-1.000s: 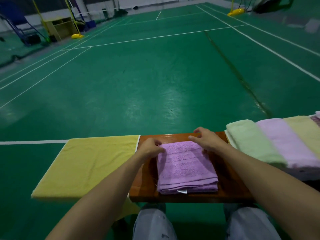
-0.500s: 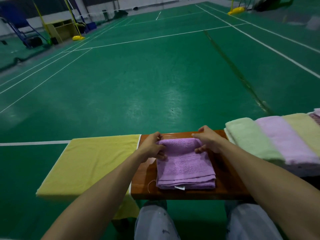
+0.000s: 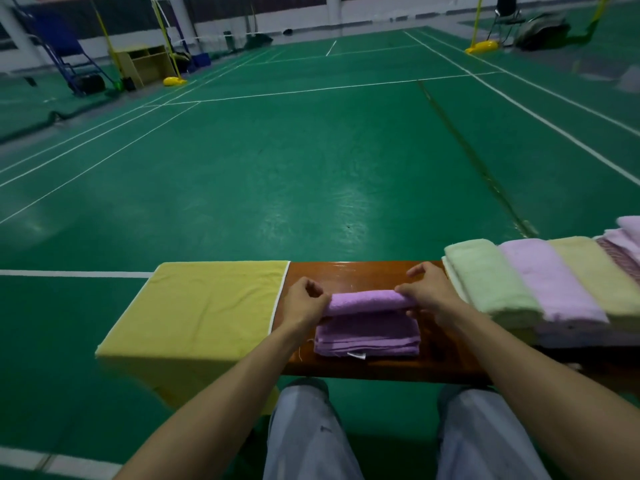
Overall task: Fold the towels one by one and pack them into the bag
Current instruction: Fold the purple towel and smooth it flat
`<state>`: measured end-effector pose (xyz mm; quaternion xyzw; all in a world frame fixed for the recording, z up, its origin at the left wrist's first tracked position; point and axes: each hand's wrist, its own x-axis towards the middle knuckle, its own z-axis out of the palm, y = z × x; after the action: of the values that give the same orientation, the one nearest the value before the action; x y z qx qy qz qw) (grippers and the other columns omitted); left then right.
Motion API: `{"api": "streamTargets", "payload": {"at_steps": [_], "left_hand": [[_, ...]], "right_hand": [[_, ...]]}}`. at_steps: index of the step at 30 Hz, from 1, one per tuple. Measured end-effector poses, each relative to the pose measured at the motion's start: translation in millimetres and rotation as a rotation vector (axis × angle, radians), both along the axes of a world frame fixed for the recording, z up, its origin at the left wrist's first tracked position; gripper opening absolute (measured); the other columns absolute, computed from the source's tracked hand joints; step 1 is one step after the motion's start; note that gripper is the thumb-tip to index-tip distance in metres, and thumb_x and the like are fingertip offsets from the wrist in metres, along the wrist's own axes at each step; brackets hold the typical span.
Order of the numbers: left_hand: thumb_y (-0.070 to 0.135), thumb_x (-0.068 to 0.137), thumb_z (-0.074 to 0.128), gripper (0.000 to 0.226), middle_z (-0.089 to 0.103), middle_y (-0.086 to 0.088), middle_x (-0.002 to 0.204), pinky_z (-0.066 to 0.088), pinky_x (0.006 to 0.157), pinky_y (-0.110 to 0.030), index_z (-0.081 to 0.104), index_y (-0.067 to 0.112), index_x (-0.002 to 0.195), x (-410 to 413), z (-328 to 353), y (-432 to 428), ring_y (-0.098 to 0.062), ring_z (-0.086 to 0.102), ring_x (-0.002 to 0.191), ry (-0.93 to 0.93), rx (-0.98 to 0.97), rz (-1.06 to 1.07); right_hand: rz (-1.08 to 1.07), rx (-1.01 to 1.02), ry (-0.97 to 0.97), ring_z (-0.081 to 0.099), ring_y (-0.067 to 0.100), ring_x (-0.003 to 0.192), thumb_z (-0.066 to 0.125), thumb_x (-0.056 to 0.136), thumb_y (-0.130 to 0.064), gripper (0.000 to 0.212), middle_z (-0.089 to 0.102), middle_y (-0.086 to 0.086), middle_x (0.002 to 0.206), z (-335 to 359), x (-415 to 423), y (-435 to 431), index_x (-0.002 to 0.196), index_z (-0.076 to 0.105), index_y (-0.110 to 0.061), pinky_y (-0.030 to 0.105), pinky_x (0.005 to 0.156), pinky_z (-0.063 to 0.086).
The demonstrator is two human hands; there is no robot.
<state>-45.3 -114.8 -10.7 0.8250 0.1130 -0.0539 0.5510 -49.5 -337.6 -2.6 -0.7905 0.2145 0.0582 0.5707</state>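
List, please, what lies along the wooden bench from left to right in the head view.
yellow towel → left hand → purple towel → right hand → light green towel → lilac towel → pale yellow towel

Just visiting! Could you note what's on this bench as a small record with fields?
Place: wooden bench on a green sports court
In work: purple towel, partly folded, far edge lifted
Left hand: grips the lifted edge's left end
Right hand: pinches its right end
Left of it: yellow towel, spread flat
Right of it: green towel, lilac towel, pale yellow towel, side by side
Bag: not in view
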Motion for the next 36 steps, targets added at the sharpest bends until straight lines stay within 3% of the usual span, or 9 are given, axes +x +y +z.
{"api": "streamTargets", "payload": {"at_steps": [5,8,12,15,20,24,27,31,36], "left_hand": [[0.011,0.081,0.070,0.013,0.062,0.000,0.086,0.054,0.073,-0.031,0.058,0.011,0.087,-28.3,-9.4,6.1,-0.017,0.058,0.082,-0.156,0.265,-0.155],[0.015,0.085,0.068,0.012,0.061,0.004,0.089,0.047,0.067,-0.015,0.058,0.016,0.091,-38.2,-12.7,8.1,-0.013,0.058,0.083,-0.203,0.412,-0.295],[0.033,0.089,0.061,0.015,0.058,0.006,0.104,0.055,0.079,-0.034,0.054,0.025,0.100,-43.8,-16.4,10.6,-0.014,0.058,0.088,-0.267,0.670,-0.465],[0.044,0.094,0.048,0.026,0.052,0.005,0.112,0.053,0.079,-0.036,0.050,0.024,0.110,-38.2,-14.7,10.9,-0.017,0.055,0.091,-0.465,0.940,-0.483],[0.051,0.094,0.021,0.058,0.048,-0.006,0.137,0.034,0.104,-0.033,0.051,0.015,0.129,-22.9,-8.9,-13.1,-0.022,0.043,0.123,-0.515,0.860,-0.571],[0.072,0.084,-0.009,0.090,0.025,-0.001,0.158,0.010,0.119,-0.040,0.026,0.021,0.149,-28.9,-35.7,-16.0,-0.019,0.016,0.146,-0.338,0.844,-0.700],[0.065,0.089,0.002,0.077,0.011,0.004,0.161,-0.001,0.118,-0.038,0.015,0.025,0.153,-33.4,-50.8,-7.5,-0.014,0.002,0.148,-0.266,0.848,-0.642],[0.056,0.099,0.021,0.062,0.004,0.003,0.161,0.005,0.119,-0.038,0.011,0.026,0.153,-32.2,-56.6,6.5,-0.017,0.005,0.147,-0.221,0.759,-0.589],[0.048,0.097,0.044,0.058,0.024,0.002,0.153,0.020,0.119,-0.040,0.025,0.026,0.148,-26.2,-53.0,24.9,-0.012,0.025,0.137,-0.171,0.528,-0.646]], "right_hand": [[0.086,-0.109,-0.050,0.059,0.020,0.070,0.078,0.078,-0.003,0.036,0.057,0.008,0.096,-2.7,-29.9,-9.1,0.104,0.054,-0.012,0.025,0.041,0.047],[0.203,-0.340,-0.070,0.058,0.016,0.079,0.080,0.076,-0.010,0.036,0.062,0.004,0.098,-0.6,-42.0,-8.0,0.102,0.056,-0.016,0.019,0.054,0.042],[0.360,-0.763,-0.079,0.056,0.017,0.094,0.075,0.076,-0.030,0.037,0.056,-0.001,0.110,6.9,-50.6,-3.1,0.107,0.055,-0.024,0.028,0.075,0.048],[0.367,-0.729,-0.194,0.049,0.020,0.117,0.075,0.078,-0.037,0.049,0.047,0.001,0.130,7.2,-47.1,1.4,0.121,0.057,-0.024,0.034,0.100,0.044],[0.539,-0.624,-0.222,0.021,0.020,0.146,0.068,0.086,-0.048,0.058,0.028,-0.001,0.157,-2.9,-37.0,23.4,0.138,0.049,-0.032,0.046,0.120,0.022],[0.635,-0.759,-0.074,0.001,0.019,0.151,0.030,0.085,-0.077,0.069,0.011,-0.009,0.164,-31.0,-41.6,26.2,0.148,0.027,-0.047,0.060,0.117,0.008],[0.645,-0.859,-0.058,-0.008,0.019,0.151,0.003,0.072,-0.085,0.083,0.002,-0.010,0.164,-44.1,-50.2,20.9,0.148,0.019,-0.054,0.062,0.115,-0.002],[0.602,-0.784,-0.048,-0.009,0.024,0.150,0.024,0.099,-0.062,0.045,0.000,-0.006,0.164,-46.9,-49.8,12.4,0.143,0.020,-0.062,0.058,0.116,-0.008],[0.661,-0.683,-0.005,0.003,0.027,0.148,0.036,0.091,-0.063,0.050,0.013,0.002,0.159,-40.9,-48.2,0.7,0.140,0.023,-0.063,0.053,0.118,-0.006]]}}
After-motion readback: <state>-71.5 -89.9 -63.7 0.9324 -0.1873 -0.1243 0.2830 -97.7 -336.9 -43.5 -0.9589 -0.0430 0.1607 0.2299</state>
